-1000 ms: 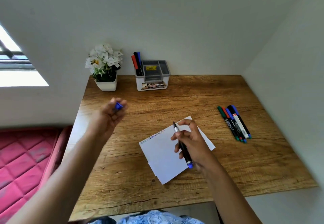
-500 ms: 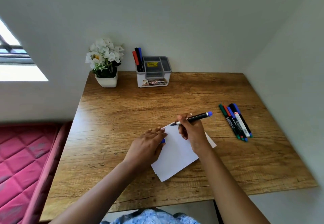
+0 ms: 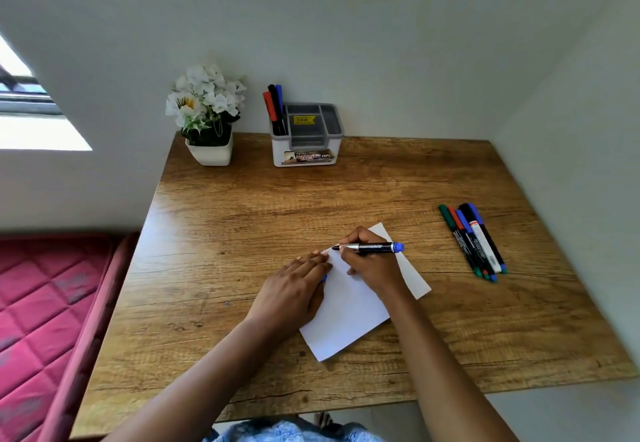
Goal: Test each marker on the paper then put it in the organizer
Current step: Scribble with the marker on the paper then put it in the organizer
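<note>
The left hand [image 3: 294, 285] lies flat on the paper [image 3: 349, 306], fingers together over a blue cap [image 3: 324, 278]. The right hand [image 3: 370, 265] pinches a marker [image 3: 372, 247], tip on the paper. Farther back on the surface [image 3: 242, 227] stands the organizer [image 3: 308, 150].

Wood-grain tabletop [image 3: 242, 233], pushed into a corner. At the back, a white flowerpot [image 3: 210, 151] and, well to its right, a white organizer [image 3: 306, 150]. Mid-table, a sheet of paper [image 3: 349, 317] lies skewed. Off to the right, a tight row of markers [image 3: 472, 239] lies side by side.
</note>
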